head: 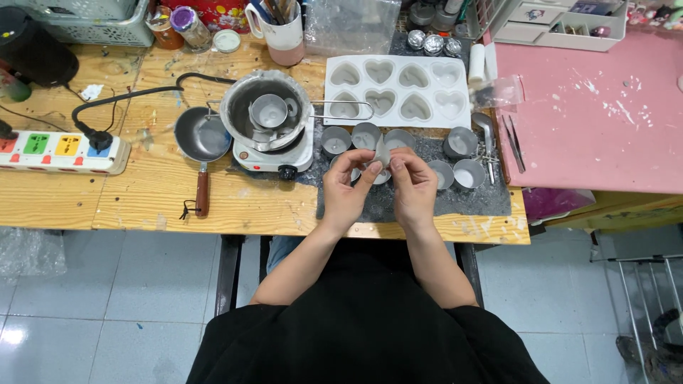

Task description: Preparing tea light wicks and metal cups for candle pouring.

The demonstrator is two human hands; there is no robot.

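Together, the left hand (346,186) and right hand (413,186) are pinching one small pale piece (382,151) between fingertips, near the dark mat's (427,203) middle. Seven metal cups (460,142) are ringing it; the eight-heart mould (397,89) is lying farther back.

Candle-making workbench (heart mould (397,89), hotplate (274,153))
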